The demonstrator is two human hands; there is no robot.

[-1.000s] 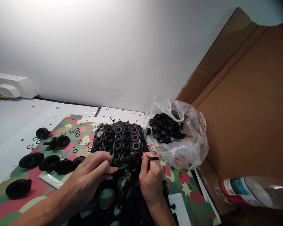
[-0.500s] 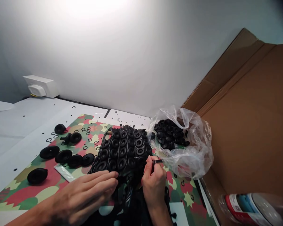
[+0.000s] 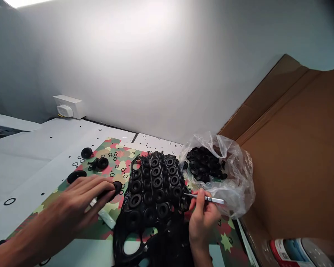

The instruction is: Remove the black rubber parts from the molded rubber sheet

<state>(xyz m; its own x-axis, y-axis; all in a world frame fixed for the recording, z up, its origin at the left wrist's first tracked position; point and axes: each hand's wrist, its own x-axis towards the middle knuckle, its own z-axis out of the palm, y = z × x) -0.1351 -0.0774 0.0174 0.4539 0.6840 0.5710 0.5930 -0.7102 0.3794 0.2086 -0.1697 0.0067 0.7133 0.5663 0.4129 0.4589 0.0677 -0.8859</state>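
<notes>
In my right hand (image 3: 202,224) is a pair of silver tweezers (image 3: 215,200); the tip reaches the right side of a glossy black sheet (image 3: 133,218). Rows of black rubber rings sit in this sheet, and its near part has large open holes. To the left, my left hand (image 3: 83,198) is closed over the group of black rubber discs, with a dark disc partly hidden between thumb and fingers. Another black disc (image 3: 117,186) shows beside the fingertips. A white strip (image 3: 107,218) lies below that hand.
A clear plastic bag (image 3: 239,185) holds many black rubber pieces (image 3: 203,163). Behind it stands a cardboard box (image 3: 300,148); a labelled clear jar (image 3: 292,252) is at lower right. More black pieces (image 3: 87,152) and small rings lie on the patterned mat (image 3: 111,146). A white socket (image 3: 69,107) is on the wall.
My left hand has moved off the black sheet, left to the loose discs. The tweezers in my right hand now point left at the sheet. The view has shifted slightly.
</notes>
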